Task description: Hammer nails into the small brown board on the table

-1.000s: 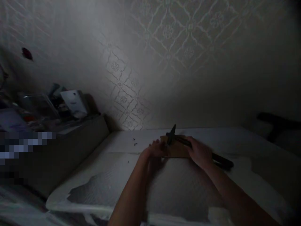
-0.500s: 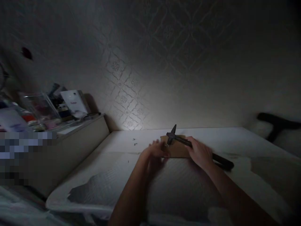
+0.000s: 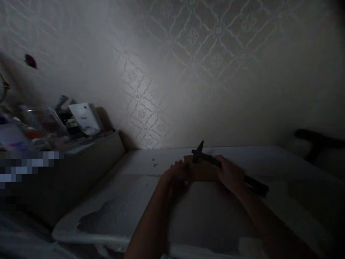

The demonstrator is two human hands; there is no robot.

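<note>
My right hand (image 3: 231, 174) is closed round the handle of a dark hammer (image 3: 211, 159). The handle's end sticks out behind the hand to the right. The hammer's head is over the left part of a flat brown board (image 3: 206, 171) on the white table. At the board's left end is my left hand (image 3: 180, 171), its thumb by the front edge and its fingers bent around that end, close to the hammer head. Dim light hides whether a small piece is also between those fingers.
Several small dark bits, perhaps nails (image 3: 155, 165), lie on the white table (image 3: 140, 162) to the left. A cabinet (image 3: 88, 169) stands at the left with a white box (image 3: 84, 117) and clutter on top. A patterned wall (image 3: 188, 90) rises behind; a dark blurred object (image 3: 315, 138) is at the right.
The hammer head has shifted up very slightly. Both hands stay nearly in place. The light has changed: the wall is brighter, the table and hands darker.
</note>
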